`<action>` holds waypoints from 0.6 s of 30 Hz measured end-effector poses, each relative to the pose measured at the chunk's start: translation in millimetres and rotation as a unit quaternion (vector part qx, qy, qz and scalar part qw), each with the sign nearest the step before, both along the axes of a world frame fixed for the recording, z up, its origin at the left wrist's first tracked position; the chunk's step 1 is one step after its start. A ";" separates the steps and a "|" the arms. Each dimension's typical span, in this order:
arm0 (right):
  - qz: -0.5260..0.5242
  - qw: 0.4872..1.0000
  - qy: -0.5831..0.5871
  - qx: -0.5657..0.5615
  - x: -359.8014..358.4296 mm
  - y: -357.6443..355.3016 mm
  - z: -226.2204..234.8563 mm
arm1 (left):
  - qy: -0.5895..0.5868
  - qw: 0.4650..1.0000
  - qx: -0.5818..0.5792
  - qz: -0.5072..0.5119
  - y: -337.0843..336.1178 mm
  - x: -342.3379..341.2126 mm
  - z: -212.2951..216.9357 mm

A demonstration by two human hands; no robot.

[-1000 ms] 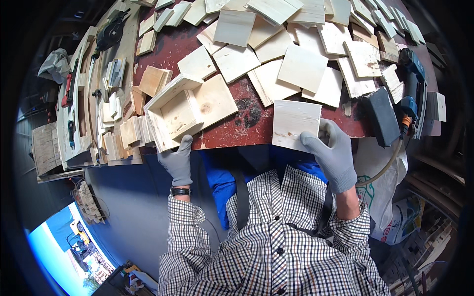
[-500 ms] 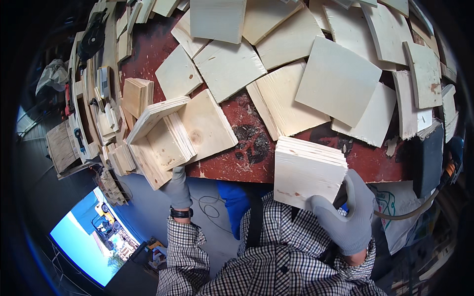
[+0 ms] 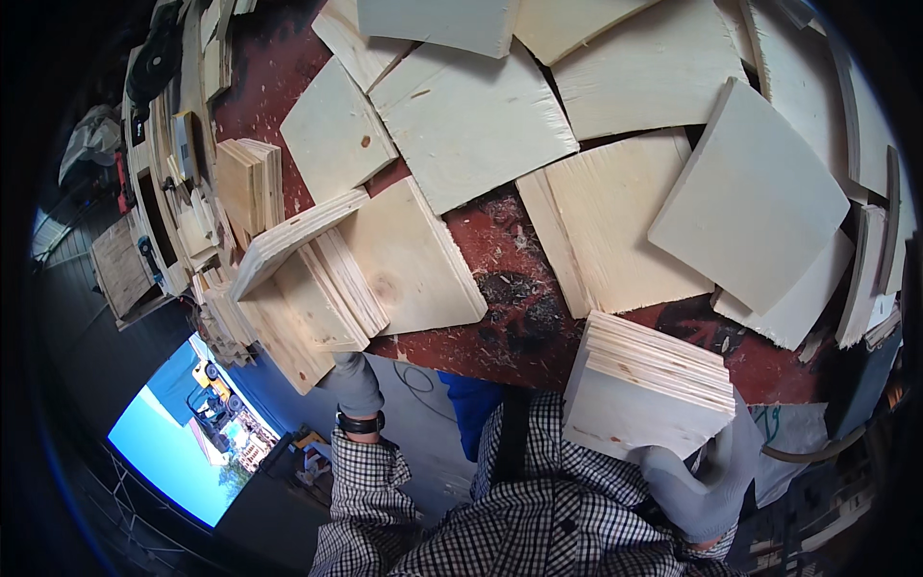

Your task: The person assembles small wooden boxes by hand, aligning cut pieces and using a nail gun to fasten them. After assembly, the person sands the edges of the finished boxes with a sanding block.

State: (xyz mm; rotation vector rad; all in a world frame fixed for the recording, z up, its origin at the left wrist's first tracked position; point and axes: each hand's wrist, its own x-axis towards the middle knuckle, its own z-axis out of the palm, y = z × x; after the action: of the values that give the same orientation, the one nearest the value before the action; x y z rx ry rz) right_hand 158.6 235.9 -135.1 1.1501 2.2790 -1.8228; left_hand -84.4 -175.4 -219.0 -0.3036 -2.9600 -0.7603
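Observation:
My right hand [image 3: 707,481], in a grey glove, grips a stack of square plywood pieces [image 3: 649,409] at its lower right corner. The stack is tilted in front of my checked shirt, at the table's near edge, with its layered edges facing up. My left hand [image 3: 354,387], gloved and with a dark watch at the wrist, is at the underside of a group of plywood boards. There a slanted board [image 3: 298,240] leans over several upright pieces [image 3: 341,284], beside a flat board [image 3: 409,264]. Those boards hide my left fingers.
Loose plywood squares [image 3: 476,115] overlap across the red, sawdust-strewn table [image 3: 510,288]. A small plywood stack [image 3: 252,183] stands at the left, near narrow offcuts and a black tool [image 3: 154,58]. A hose [image 3: 817,452] curves at the right. A yellow forklift [image 3: 216,389] shows through an opening.
The whole view has shifted closer to the table. The stack in my right hand has tipped, so more of its layered edges show. My left hand stays below the boards.

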 end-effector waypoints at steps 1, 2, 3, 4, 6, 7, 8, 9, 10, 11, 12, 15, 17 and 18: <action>0.004 1.000 -0.008 -0.009 0.8 0.6 1.3 | -0.003 0.999 -0.031 -0.010 -1.0 0.1 2.9; 0.010 1.000 -0.017 -0.019 1.4 1.4 2.5 | -0.006 1.000 -0.013 0.000 0.4 1.6 2.4; 0.019 0.998 -0.036 -0.046 2.1 5.1 7.4 | -0.009 1.000 0.004 0.009 1.8 2.5 2.3; 0.027 0.995 -0.056 -0.072 2.0 7.3 10.3 | -0.012 0.997 0.069 0.035 6.9 3.8 -0.2; -0.001 0.999 -0.023 -0.041 -1.2 2.9 5.9 | -0.007 0.993 0.113 0.046 8.0 2.2 -2.5; 0.013 1.000 -0.010 -0.012 -2.3 4.0 5.0 | 0.000 0.995 0.093 0.033 3.2 -1.0 -3.7; 0.028 0.999 0.003 0.017 -4.1 4.9 3.5 | 0.003 0.996 0.086 0.010 5.9 -1.6 -2.6; 0.070 0.996 0.012 0.058 -4.8 8.9 3.5 | 0.007 0.997 0.079 -0.012 10.0 -2.5 -0.7; 0.072 0.996 0.011 0.058 -4.9 9.9 4.1 | 0.007 0.995 0.084 -0.047 15.4 -4.2 3.0; 0.072 0.996 0.010 0.058 -4.6 10.6 5.0 | -0.001 0.994 0.092 -0.064 20.6 -6.0 3.9; 0.031 0.999 -0.001 0.016 -4.2 8.7 4.7 | -0.009 0.992 0.101 -0.080 26.3 -7.8 4.7; -0.030 0.999 -0.013 -0.039 -5.7 3.3 5.6 | -0.054 0.985 0.156 -0.038 37.4 -7.4 1.3; -0.042 0.996 -0.030 -0.074 -6.4 6.0 11.7 | -0.068 0.978 0.198 0.000 48.1 -7.1 -1.1; -0.044 0.997 -0.022 -0.058 -5.2 4.0 12.0 | -0.071 0.976 0.207 0.004 50.9 -7.5 -2.7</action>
State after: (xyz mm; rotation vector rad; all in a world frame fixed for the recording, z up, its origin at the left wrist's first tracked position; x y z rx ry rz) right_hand 153.4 239.9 -123.1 1.2761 2.1002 -1.9107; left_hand -91.9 -124.5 -221.7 -0.2156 -2.8236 -1.4166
